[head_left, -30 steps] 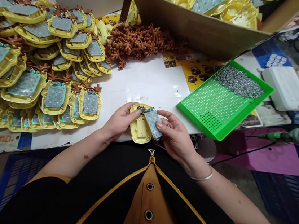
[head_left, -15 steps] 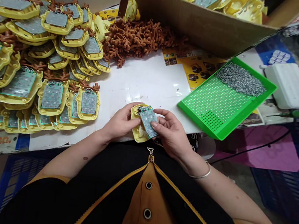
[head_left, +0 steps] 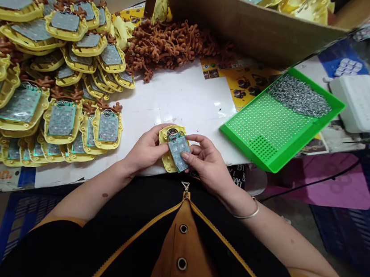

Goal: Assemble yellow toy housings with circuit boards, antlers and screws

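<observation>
Near the table's front edge, my left hand (head_left: 147, 148) grips a yellow plastic shell (head_left: 169, 165) by its left side, the thumb reaching over its inner face. My right hand (head_left: 206, 161) pinches a green circuit board (head_left: 179, 150) with a greyish face, thumb on top and fingers around its right edge. Tilted, the board lies over the right part of the shell. A round dark part and thin wires show at the shell's top. Whether the board is seated in the shell I cannot tell.
Stacked at the left are several yellow shells with boards and brown antler pieces (head_left: 105, 125). A pile of loose brown antlers (head_left: 169, 46) lies behind. To the right is a green tray (head_left: 248, 139) of small metal screws (head_left: 298, 96); a cardboard box (head_left: 246, 27) stands at the back.
The circuit board has shifted slightly left and turned more upright over the shell, and more of the round dark part shows. Both hands keep their hold.
</observation>
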A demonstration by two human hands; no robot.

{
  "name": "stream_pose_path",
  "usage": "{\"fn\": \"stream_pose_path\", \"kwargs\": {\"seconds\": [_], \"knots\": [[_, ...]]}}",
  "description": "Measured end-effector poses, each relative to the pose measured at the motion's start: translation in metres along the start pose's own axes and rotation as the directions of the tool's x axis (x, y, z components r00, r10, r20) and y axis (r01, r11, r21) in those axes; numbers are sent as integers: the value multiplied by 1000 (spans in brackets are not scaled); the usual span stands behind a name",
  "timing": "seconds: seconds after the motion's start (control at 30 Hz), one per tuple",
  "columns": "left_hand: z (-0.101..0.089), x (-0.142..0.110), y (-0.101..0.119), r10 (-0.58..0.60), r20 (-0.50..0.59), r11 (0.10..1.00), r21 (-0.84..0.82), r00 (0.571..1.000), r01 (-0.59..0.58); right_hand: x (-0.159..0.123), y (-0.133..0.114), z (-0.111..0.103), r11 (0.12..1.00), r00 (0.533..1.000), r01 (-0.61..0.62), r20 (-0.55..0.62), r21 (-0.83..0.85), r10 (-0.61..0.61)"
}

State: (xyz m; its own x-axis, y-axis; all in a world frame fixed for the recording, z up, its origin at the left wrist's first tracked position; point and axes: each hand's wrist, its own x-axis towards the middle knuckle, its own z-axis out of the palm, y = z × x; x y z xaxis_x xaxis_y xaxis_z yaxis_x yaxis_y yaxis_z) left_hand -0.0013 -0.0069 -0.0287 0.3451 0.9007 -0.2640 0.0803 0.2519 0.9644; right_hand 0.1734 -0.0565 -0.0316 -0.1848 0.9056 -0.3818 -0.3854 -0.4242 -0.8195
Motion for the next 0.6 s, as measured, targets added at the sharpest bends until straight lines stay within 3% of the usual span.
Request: {"fn": "stream_pose_path", "kwargs": {"seconds": [0.6], "knots": [[-3,0,-3,52,-34,999,16,998,-51,0,1,5,999,999,37,-22,-1,-37]]}}
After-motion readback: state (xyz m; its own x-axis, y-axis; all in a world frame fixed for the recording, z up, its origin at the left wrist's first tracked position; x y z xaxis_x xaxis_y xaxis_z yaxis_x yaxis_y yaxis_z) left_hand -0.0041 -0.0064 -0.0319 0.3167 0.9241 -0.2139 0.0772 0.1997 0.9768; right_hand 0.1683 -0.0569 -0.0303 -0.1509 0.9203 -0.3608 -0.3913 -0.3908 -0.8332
